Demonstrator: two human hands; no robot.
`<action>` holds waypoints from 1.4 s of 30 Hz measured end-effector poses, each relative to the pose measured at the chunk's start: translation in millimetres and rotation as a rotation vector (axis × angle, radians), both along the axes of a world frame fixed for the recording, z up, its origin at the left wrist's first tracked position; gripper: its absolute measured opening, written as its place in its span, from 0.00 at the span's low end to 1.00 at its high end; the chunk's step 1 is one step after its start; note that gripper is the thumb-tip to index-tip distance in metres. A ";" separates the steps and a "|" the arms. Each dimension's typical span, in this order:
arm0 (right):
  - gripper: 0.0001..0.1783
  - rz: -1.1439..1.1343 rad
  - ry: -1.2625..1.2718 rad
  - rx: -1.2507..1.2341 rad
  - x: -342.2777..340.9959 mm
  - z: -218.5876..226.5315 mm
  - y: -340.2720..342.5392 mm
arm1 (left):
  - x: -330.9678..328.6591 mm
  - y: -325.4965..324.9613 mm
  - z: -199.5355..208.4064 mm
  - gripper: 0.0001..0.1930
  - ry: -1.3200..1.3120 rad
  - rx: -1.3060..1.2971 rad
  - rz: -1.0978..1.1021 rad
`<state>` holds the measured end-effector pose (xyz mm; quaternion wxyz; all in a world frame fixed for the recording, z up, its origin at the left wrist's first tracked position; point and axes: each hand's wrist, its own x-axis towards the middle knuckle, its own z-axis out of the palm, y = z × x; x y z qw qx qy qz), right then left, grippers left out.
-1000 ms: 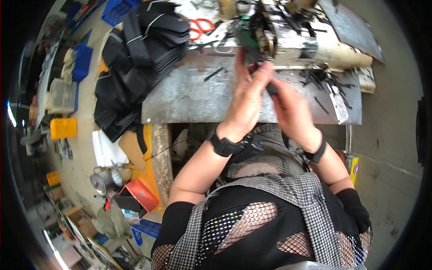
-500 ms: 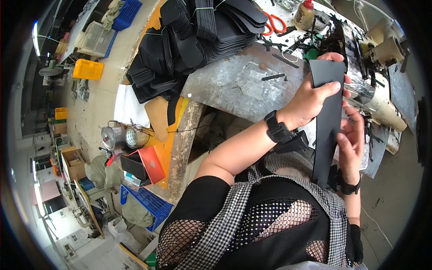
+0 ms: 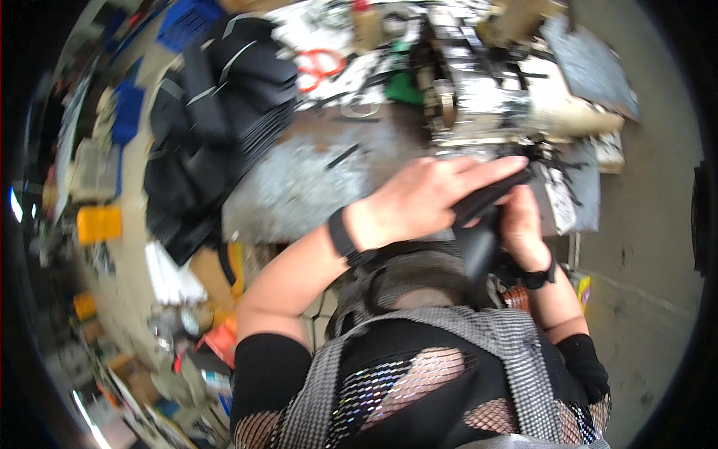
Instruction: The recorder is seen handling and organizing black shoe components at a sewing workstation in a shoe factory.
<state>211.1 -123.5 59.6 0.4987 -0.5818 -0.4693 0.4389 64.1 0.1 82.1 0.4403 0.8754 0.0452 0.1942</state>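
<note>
A long, smooth, black leather-like strip (image 3: 479, 251) is held between my hands above the near table edge, its lower end hanging toward my lap. My left hand (image 3: 430, 194) is closed over the upper part, which looks bent over, fingers pointing right across it. On the other side my right hand (image 3: 525, 228) grips the same piece; its fingers are partly hidden and blurred. Just beyond both hands is a cream machine (image 3: 486, 101), partly wrapped in shiny film.
Bundled stacks of black pieces (image 3: 217, 112) lie on the left of the metal worktable (image 3: 292, 176). Red-handled scissors (image 3: 320, 67), a red-capped bottle (image 3: 366, 26), a green scrap (image 3: 404, 88) and black offcuts lie farther back. A yellow crate (image 3: 99, 224) stands on the floor at left.
My view has swung right, so the table appears farther left. The black strip, held upright and flat before, is now bent at its top. My left fingers have moved across it, with my right hand against it.
</note>
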 end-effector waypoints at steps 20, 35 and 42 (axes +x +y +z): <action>0.21 -0.326 0.334 0.190 22.3 -25.8 17.5 | 32.7 45.9 -33.0 0.17 0.106 -0.970 0.117; 0.20 -0.306 0.454 0.110 38.4 -32.2 36.1 | 42.7 57.1 -39.4 0.15 0.068 -0.785 0.342; 0.21 -0.294 0.407 0.082 41.0 -31.7 43.0 | 42.4 61.2 -39.7 0.14 0.066 -0.784 0.342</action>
